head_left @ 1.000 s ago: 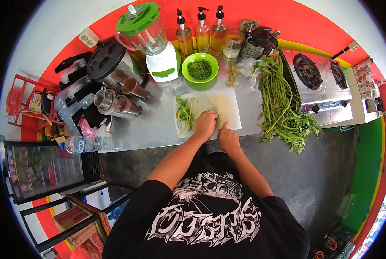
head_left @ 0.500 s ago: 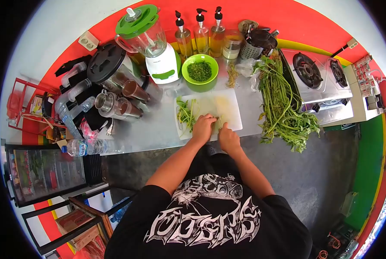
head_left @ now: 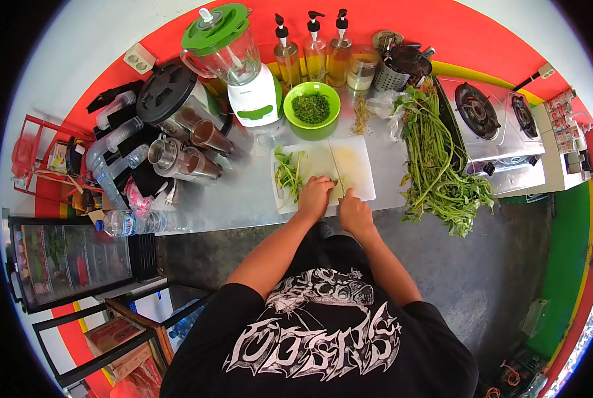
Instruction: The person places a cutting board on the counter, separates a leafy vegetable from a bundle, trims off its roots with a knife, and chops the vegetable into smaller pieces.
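On the white cutting board point(head_left: 357, 188), my right hand point(head_left: 355, 213) is closed around a knife point(head_left: 337, 166), whose thin blade points away from me across the board. Close to its left, my left hand point(head_left: 315, 197) presses down with curled fingers, and a bit of green shows at the fingertips beside the blade. Most of what it holds is hidden under the fingers. Leafy green stems point(head_left: 288, 174) lie on the board's left part. Behind the board stands a green bowl point(head_left: 314, 131) with chopped greens point(head_left: 310, 108) in it.
A large bundle of leafy stalks point(head_left: 436, 159) lies at the right, beside a gas stove point(head_left: 514, 142). At the back stand a blender point(head_left: 255, 99), pump bottles point(head_left: 314, 56) and a utensil holder point(head_left: 393, 76). Brown-filled cups point(head_left: 210, 137) and a water bottle point(head_left: 119, 223) are at the left.
The knife blade now shows clearly, pointing away across the board. Both hands stay close together on the board, and the whole view has shifted slightly.
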A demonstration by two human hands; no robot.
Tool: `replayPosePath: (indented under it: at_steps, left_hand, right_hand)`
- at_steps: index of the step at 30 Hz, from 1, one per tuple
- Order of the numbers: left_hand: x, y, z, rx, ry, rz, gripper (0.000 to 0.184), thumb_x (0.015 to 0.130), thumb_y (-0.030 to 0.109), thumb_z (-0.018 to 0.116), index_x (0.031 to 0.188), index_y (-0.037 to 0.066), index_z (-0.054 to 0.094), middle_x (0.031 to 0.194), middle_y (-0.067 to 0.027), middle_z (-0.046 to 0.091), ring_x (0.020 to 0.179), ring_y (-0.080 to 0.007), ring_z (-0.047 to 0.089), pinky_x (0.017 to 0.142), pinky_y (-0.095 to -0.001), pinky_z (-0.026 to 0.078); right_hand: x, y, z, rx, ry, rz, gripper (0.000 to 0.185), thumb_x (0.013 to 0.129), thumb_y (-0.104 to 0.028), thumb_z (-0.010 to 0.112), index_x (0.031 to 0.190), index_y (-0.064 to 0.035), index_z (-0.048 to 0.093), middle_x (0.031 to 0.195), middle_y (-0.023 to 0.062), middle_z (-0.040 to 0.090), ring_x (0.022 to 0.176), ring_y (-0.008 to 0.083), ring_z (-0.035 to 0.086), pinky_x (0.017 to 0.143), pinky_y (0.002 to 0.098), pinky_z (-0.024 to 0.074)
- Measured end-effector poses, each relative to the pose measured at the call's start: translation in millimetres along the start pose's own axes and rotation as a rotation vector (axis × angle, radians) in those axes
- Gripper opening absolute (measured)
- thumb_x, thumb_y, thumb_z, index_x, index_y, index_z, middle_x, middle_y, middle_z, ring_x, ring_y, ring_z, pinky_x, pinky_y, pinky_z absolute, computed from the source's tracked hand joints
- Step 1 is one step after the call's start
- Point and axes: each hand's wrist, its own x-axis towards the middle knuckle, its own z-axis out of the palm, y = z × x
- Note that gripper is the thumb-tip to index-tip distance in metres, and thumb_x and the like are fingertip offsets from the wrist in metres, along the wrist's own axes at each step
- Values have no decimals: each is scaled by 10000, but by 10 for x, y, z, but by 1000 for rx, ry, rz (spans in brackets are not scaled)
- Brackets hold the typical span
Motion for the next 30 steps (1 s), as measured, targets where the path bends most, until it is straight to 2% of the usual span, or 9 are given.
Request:
replayPosePath:
  at_steps: [5, 9, 12, 17, 19, 29, 30]
  left_hand:
    - [-23, 74, -18, -4, 32, -28, 165, 883, 100, 622, 965, 107, 766, 1033, -17, 704, 991, -273, 630, 817, -413, 555]
    - [-33, 39, -38, 11, -24, -29, 153, 883, 105, 630, 961, 102, 761, 1021, -23, 709, 994, -277, 635, 816, -413, 554]
    - [-58, 30, 27, -50, 80, -15, 152, 880, 98, 629, 954, 94, 762, 1018, -36, 708, 984, -287, 644, 814, -417, 551]
    - [-63, 29, -8, -49, 49, -19, 148, 881, 92, 633, 953, 84, 762, 1018, -44, 707, 997, -288, 644, 824, -419, 548]
    - [-67, 9, 4, -67, 31, -10, 146, 875, 86, 638, 953, 83, 761, 1013, -47, 706, 996, -289, 644, 834, -414, 544]
    - [-80, -3, 13, -124, 58, -13, 147, 866, 75, 633, 944, 71, 757, 1008, -62, 709, 972, -309, 652, 826, -424, 541]
    - [-77, -2, 4, -149, 47, -12, 146, 862, 72, 635, 942, 69, 756, 1004, -67, 710, 967, -312, 653, 824, -423, 540]
  right_hand:
    - [9, 42, 59, -22, 32, -19, 306, 1014, -283, 521, 1070, 9, 447, 882, 298, 688, 843, 489, 681, 761, 562, 546]
    - [-45, -6, -8, -21, 4, -27, 313, 1016, -286, 513, 1075, 12, 440, 882, 305, 685, 842, 493, 680, 763, 566, 544]
    - [-24, 5, 76, 19, 4, 9, 319, 1018, -292, 507, 1076, 14, 439, 898, 315, 681, 837, 502, 676, 768, 581, 535]
    - [-26, -41, -42, 9, -18, 0, 318, 1019, -290, 505, 1059, 21, 451, 893, 314, 680, 882, 503, 670, 792, 580, 526]
    - [-21, -48, 4, -39, -36, 21, 317, 1017, -297, 522, 1098, 1, 450, 913, 250, 704, 878, 441, 699, 760, 521, 559]
    - [23, -18, 58, -42, -43, 24, 312, 1024, -294, 511, 1097, 0, 436, 935, 269, 700, 876, 443, 701, 757, 517, 564]
    - [18, -26, 23, -14, -43, 21, 311, 1025, -289, 504, 1088, 9, 442, 930, 296, 690, 906, 472, 684, 796, 545, 541]
